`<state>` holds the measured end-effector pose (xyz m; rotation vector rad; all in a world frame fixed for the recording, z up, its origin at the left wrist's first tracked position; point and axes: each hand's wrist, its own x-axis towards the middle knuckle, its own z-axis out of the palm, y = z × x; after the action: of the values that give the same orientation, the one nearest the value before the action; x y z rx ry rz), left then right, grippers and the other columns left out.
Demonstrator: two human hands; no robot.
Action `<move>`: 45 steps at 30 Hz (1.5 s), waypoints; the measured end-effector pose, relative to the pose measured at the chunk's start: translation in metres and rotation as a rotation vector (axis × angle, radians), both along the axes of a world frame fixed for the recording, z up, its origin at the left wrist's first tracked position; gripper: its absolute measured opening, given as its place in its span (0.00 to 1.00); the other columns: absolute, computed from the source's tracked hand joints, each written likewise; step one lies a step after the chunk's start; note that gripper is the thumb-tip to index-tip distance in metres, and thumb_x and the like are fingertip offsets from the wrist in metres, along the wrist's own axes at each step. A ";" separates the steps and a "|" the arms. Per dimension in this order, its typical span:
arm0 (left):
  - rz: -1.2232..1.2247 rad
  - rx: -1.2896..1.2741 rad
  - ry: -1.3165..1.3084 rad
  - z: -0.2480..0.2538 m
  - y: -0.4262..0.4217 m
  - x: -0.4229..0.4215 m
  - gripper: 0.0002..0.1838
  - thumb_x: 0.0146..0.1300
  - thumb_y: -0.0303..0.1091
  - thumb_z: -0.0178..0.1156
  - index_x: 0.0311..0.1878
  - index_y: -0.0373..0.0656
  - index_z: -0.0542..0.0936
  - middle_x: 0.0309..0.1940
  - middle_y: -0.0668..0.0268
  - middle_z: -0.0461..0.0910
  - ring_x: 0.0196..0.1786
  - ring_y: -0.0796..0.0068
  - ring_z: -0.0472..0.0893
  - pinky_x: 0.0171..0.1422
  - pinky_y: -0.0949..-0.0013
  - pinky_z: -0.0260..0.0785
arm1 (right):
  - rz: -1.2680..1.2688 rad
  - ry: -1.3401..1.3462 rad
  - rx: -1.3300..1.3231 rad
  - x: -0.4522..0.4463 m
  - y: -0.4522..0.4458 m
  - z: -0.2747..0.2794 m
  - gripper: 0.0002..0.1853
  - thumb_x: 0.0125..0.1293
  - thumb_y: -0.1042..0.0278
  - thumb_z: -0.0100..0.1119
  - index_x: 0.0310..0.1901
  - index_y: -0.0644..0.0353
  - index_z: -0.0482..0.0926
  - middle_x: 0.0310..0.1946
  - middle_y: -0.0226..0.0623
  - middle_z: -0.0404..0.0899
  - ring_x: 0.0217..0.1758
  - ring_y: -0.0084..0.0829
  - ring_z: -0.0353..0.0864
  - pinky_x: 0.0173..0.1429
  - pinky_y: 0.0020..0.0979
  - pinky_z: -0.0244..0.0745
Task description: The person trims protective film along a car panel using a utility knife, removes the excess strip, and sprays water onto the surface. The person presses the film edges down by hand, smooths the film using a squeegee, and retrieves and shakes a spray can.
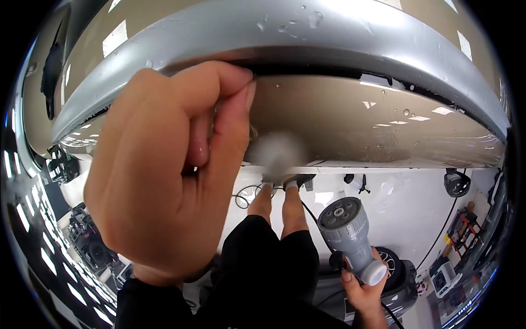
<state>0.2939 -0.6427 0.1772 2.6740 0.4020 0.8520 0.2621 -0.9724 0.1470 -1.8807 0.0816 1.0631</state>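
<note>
My left hand [164, 170] is large in front of the camera, fingers curled and thumb pressed to the index finger. Its fingertips meet at the dark gap beneath a silver trim strip [339, 33] on a beige, glossy car panel [329, 120]. Whatever lies in the pinch, if anything, is too small to make out. Down at the right, my right hand [366, 290] is wrapped round the handle of a grey spray gun [346, 233], its round head facing up toward the panel. Water drops sit on the trim and the panel.
Below the panel, the white floor [329, 192] carries a black hose [241, 200]. Behind me stands a dark car with a wheel [389, 260]. Machinery [96, 249] is at the left, a red rack [468, 233] at the right. A pale blur hangs in the middle.
</note>
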 end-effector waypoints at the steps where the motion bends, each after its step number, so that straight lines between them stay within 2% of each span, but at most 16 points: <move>1: -0.004 0.010 0.021 0.002 0.000 0.001 0.09 0.58 0.14 0.71 0.37 0.37 0.86 0.24 0.77 0.69 0.26 0.89 0.61 0.30 0.81 0.52 | 0.017 -0.034 0.011 0.001 -0.001 -0.002 0.24 0.53 0.60 0.79 0.42 0.69 0.77 0.26 0.38 0.84 0.28 0.23 0.83 0.37 0.27 0.78; 5: -0.027 0.134 0.147 0.015 0.001 0.000 0.09 0.58 0.15 0.72 0.40 0.37 0.86 0.23 0.77 0.68 0.24 0.89 0.60 0.28 0.80 0.50 | 0.049 -0.104 0.052 0.003 -0.001 -0.006 0.24 0.52 0.61 0.79 0.42 0.69 0.78 0.26 0.38 0.84 0.28 0.26 0.85 0.37 0.27 0.79; 13: 0.023 0.120 0.271 0.027 -0.006 0.000 0.09 0.63 0.19 0.72 0.45 0.36 0.85 0.19 0.78 0.62 0.22 0.90 0.58 0.27 0.81 0.52 | 0.065 -0.080 0.082 0.000 -0.005 -0.006 0.25 0.53 0.59 0.79 0.41 0.69 0.78 0.24 0.39 0.84 0.27 0.27 0.86 0.36 0.28 0.80; 23: -0.029 -0.001 0.126 0.017 0.015 -0.012 0.08 0.64 0.21 0.73 0.45 0.38 0.88 0.20 0.81 0.62 0.24 0.91 0.57 0.29 0.81 0.47 | 0.077 -0.062 0.081 -0.009 -0.011 -0.009 0.24 0.53 0.61 0.79 0.41 0.69 0.78 0.24 0.40 0.84 0.27 0.28 0.87 0.35 0.29 0.80; 27: -0.001 -0.121 0.092 0.013 0.008 -0.013 0.08 0.64 0.22 0.73 0.45 0.39 0.88 0.21 0.82 0.62 0.25 0.91 0.57 0.30 0.82 0.47 | 0.067 -0.042 0.078 -0.013 -0.012 -0.011 0.24 0.52 0.62 0.79 0.41 0.69 0.77 0.24 0.40 0.84 0.28 0.28 0.87 0.36 0.29 0.80; 33: -0.009 -0.104 0.038 0.002 0.009 -0.014 0.07 0.65 0.22 0.72 0.45 0.39 0.87 0.22 0.82 0.60 0.26 0.91 0.57 0.31 0.82 0.49 | 0.076 -0.079 0.099 -0.018 -0.012 -0.012 0.23 0.52 0.62 0.79 0.41 0.69 0.78 0.25 0.41 0.84 0.28 0.28 0.87 0.36 0.30 0.81; 36: 0.000 -0.123 -0.006 -0.003 0.008 -0.013 0.07 0.65 0.22 0.72 0.45 0.40 0.87 0.22 0.82 0.59 0.26 0.91 0.57 0.31 0.82 0.50 | 0.086 0.028 0.060 -0.010 -0.003 -0.003 0.21 0.60 0.56 0.74 0.39 0.65 0.75 0.29 0.29 0.79 0.32 0.18 0.74 0.38 0.24 0.69; 45: 0.267 0.005 0.042 -0.004 -0.018 -0.002 0.03 0.68 0.24 0.70 0.42 0.40 0.87 0.22 0.81 0.64 0.25 0.91 0.58 0.30 0.81 0.50 | 0.122 0.014 0.052 -0.010 0.009 -0.003 0.23 0.58 0.54 0.75 0.39 0.65 0.76 0.28 0.30 0.79 0.31 0.19 0.75 0.38 0.25 0.70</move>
<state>0.2919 -0.6605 0.1731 2.6844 0.7809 0.8702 0.2524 -0.9632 0.1437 -1.8505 -0.0526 1.1507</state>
